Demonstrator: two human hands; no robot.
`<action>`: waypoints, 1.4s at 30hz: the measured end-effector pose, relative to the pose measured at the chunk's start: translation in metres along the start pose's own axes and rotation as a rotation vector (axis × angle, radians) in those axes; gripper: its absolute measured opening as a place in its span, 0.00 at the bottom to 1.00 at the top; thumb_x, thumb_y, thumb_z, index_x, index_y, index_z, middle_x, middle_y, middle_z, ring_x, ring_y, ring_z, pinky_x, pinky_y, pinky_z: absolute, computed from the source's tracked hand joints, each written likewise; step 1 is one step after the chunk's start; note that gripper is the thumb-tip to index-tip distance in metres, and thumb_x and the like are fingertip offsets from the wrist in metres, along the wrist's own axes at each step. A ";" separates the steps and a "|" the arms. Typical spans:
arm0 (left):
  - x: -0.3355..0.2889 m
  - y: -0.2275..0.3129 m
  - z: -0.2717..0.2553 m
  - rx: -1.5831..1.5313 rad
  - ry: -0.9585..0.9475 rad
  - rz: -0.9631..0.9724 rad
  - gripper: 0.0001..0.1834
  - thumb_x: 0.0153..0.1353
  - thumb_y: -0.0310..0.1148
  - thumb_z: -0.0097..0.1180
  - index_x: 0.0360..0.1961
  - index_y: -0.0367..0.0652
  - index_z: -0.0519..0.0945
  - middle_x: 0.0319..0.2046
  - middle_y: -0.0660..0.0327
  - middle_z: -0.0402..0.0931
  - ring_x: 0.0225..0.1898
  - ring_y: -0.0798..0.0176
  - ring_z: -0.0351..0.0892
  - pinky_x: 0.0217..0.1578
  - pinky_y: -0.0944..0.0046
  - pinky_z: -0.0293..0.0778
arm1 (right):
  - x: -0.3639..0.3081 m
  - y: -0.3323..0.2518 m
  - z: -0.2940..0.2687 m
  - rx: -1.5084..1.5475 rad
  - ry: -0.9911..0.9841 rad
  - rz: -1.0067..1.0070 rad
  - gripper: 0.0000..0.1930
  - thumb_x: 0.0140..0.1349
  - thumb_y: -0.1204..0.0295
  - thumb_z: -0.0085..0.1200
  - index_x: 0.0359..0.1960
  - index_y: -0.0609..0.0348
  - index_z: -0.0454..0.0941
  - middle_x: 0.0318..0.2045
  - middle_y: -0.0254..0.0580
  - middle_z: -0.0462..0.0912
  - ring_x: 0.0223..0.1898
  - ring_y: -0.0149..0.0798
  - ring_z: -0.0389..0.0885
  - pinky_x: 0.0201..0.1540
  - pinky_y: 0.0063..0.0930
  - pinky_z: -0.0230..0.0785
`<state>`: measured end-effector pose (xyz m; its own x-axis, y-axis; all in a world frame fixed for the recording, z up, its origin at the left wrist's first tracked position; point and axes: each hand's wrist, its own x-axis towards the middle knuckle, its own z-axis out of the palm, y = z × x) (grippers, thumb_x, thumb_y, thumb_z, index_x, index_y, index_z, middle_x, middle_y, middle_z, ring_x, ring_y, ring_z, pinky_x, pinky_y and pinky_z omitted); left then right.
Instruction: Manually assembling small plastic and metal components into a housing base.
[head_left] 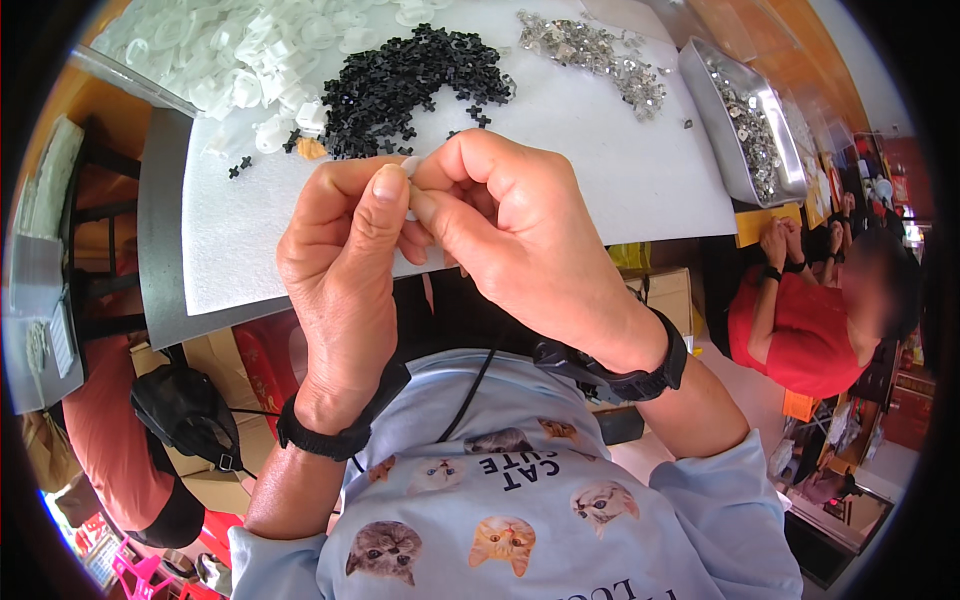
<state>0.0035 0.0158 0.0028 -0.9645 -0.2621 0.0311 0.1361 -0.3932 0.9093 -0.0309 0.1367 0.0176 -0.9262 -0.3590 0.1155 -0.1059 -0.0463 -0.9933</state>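
My left hand [340,250] and my right hand [530,235] meet above the near edge of the white-covered table. Thumbs and fingers of both are pinched together around a small white plastic piece [410,166]. Most of that piece is hidden by the fingertips, so its full shape does not show. Just beyond the hands lies a heap of small black cross-shaped pieces [400,85]. Translucent white plastic parts [230,60] are piled at the far left. Farther right, small shiny metal pieces [600,60] are spread over the sheet.
A metal tray [690,75] holding more metal pieces stands at the table's right end. A small orange-tan lump [311,148] lies by the black heap. At right sits a person in red [800,330]; another person's pinkish clothing [115,430] shows at left, beside a black bag [185,415].
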 end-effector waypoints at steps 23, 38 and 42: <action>0.001 0.018 -0.013 -0.142 -0.070 -0.091 0.13 0.69 0.35 0.46 0.43 0.34 0.74 0.36 0.52 0.78 0.28 0.71 0.74 0.30 0.71 0.71 | 0.054 -0.014 -0.044 -1.226 -0.378 -0.385 0.07 0.52 0.79 0.49 0.33 0.66 0.76 0.32 0.50 0.78 0.33 0.54 0.80 0.35 0.42 0.73; 0.007 0.021 -0.017 -0.111 -0.087 -0.195 0.21 0.72 0.41 0.39 0.45 0.32 0.75 0.27 0.58 0.75 0.21 0.71 0.69 0.22 0.73 0.66 | 0.055 -0.018 -0.038 -1.200 -0.409 -0.266 0.07 0.47 0.84 0.50 0.31 0.69 0.74 0.31 0.55 0.78 0.30 0.57 0.80 0.32 0.45 0.73; 0.007 0.024 -0.012 -0.138 -0.083 -0.232 0.22 0.71 0.41 0.38 0.47 0.30 0.75 0.26 0.59 0.74 0.22 0.71 0.70 0.24 0.72 0.66 | 0.055 -0.014 -0.041 -1.157 -0.423 -0.342 0.08 0.46 0.86 0.50 0.31 0.69 0.74 0.31 0.56 0.77 0.30 0.57 0.79 0.32 0.45 0.73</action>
<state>0.0032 -0.0064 0.0195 -0.9879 -0.0804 -0.1328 -0.0668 -0.5523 0.8310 -0.0946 0.1559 0.0379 -0.6250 -0.7668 0.1460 -0.7645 0.5636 -0.3128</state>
